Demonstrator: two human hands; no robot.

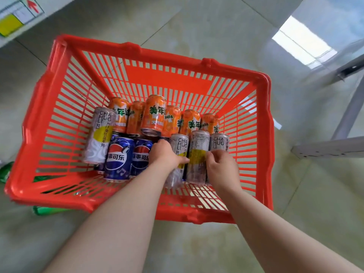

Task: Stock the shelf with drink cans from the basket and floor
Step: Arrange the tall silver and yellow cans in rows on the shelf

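Gripping a slim silver can (175,179) with left hand (166,153), pinching neighbouring can (198,146) with right hand (221,167), mid-frame; could topple tight-packed orange cans (153,113) just above if yanked up together

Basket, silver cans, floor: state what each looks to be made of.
Basket: moulded plastic with a glossy orange-red finish, judging by the slatted walls and the rounded one-piece rim.
Silver cans: probably aluminium, satin metallic with printed labels; the slim drawn shape and soft sheen suggest it.
Floor: likely glazed ceramic or polished stone tile, going by the mirrored window glare and thin joint lines.
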